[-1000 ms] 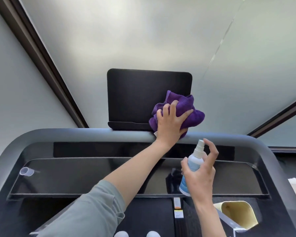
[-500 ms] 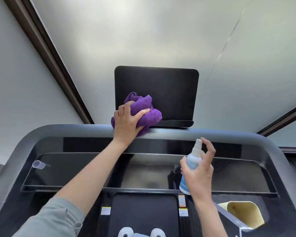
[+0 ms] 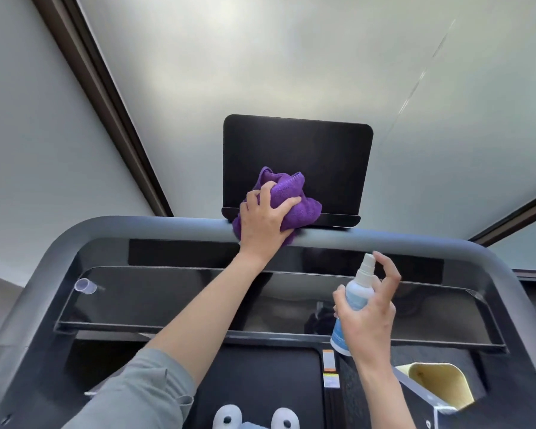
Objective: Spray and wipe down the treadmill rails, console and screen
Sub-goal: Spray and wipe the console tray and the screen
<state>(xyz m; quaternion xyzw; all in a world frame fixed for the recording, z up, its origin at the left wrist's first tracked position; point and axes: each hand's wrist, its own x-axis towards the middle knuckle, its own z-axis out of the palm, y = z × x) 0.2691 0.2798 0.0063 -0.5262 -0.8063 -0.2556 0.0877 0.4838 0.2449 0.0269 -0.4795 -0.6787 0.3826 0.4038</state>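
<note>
My left hand (image 3: pixel 262 221) grips a bunched purple cloth (image 3: pixel 287 199) and presses it against the lower left part of the black screen (image 3: pixel 316 162), where the screen meets the grey front rail (image 3: pixel 136 227). My right hand (image 3: pixel 369 317) holds a white and blue spray bottle (image 3: pixel 358 297) upright above the glossy black console (image 3: pixel 167 301), nozzle up, index finger raised beside the pump. The bottle's lower part is hidden by my fingers.
The grey rail curves down both sides around the console. A small clear cup (image 3: pixel 85 286) sits at the console's left end. A pale yellow holder (image 3: pixel 440 385) lies lower right. The treadmill belt (image 3: pixel 260 385) and slippers (image 3: pixel 254 418) show below. A frosted window fills the background.
The cloth swept from the screen's right lower corner to past its left corner, then came back slightly right onto the lower left of the screen. The right hand with the bottle stayed put.
</note>
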